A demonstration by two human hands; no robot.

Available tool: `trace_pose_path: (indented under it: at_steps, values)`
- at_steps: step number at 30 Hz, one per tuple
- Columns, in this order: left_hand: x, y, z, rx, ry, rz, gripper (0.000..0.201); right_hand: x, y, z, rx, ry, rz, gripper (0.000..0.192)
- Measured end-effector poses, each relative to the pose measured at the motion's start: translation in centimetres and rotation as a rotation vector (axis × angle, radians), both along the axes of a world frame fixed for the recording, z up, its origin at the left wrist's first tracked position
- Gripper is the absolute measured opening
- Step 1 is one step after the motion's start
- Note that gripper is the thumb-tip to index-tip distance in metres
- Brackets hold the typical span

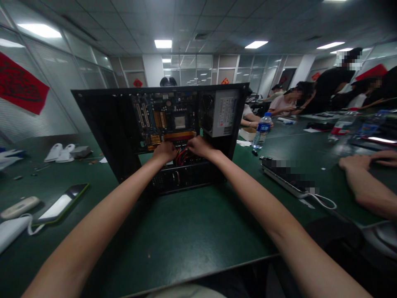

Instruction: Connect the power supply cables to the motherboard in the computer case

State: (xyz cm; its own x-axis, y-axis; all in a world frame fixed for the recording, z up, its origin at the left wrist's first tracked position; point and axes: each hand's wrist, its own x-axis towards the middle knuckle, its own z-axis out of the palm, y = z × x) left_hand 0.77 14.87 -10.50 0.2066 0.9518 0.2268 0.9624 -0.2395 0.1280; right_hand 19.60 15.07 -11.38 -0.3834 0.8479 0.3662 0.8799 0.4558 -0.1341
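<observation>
An open black computer case [102, 124] stands on the green table [192, 231], its motherboard [161, 120] and grey power supply [221, 112] facing me. Both my arms reach into its lower part. My left hand [165, 151] and my right hand [198, 146] sit side by side on a bundle of red and black cables [182, 156] below the motherboard. The fingers curl into the cables, and the fingertips are hidden inside the case.
A smartphone [62, 203] and white devices [19, 207] lie at left. A water bottle [261, 131] stands right of the case, a keyboard [287, 178] beside it. Another person's forearm [366, 186] rests at right; several people sit at the far right.
</observation>
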Motion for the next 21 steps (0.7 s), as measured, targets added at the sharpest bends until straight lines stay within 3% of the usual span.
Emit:
trace_pose_path:
  at_steps: [21]
  values:
    - [0.27,-0.43,0.12,-0.012,0.046,0.042,0.04,-0.11,0.05,-0.08,0.012,-0.042,0.001,0.028]
